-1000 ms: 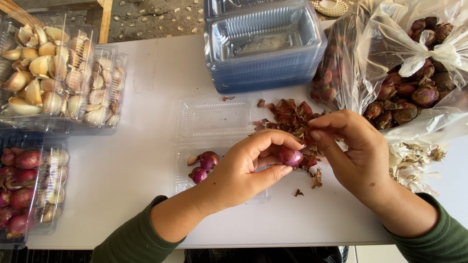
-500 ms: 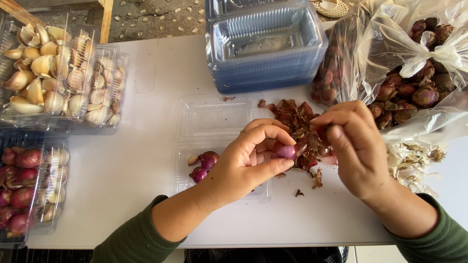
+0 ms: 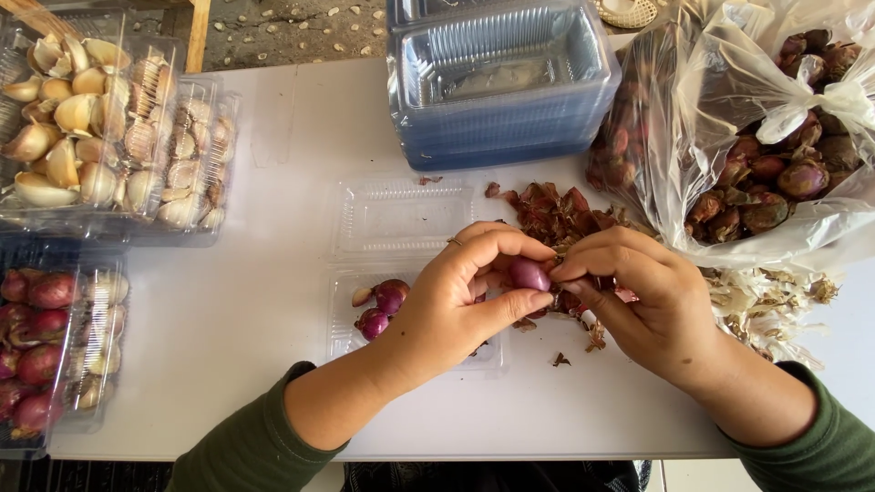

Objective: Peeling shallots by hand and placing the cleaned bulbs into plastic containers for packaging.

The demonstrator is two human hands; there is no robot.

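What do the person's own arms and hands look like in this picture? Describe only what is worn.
Both hands are bare, without gloves. The left hand wears a thin ring on one finger. The right hand shows no ring. Both arms wear dark green long sleeves, pushed up toward the elbows.

The left hand (image 3: 456,301) covers the near side of the shallot (image 3: 530,273), and the right hand (image 3: 652,305) covers part of the peel heap (image 3: 556,214). The open clear tray (image 3: 401,219) is partly hidden under the left hand. The shallot boxes (image 3: 46,355) are cut off by the left edge, the bag of shallots (image 3: 775,137) by the right edge, and the stack of blue trays (image 3: 501,82) by the top edge. Both forearms run out at the bottom edge.
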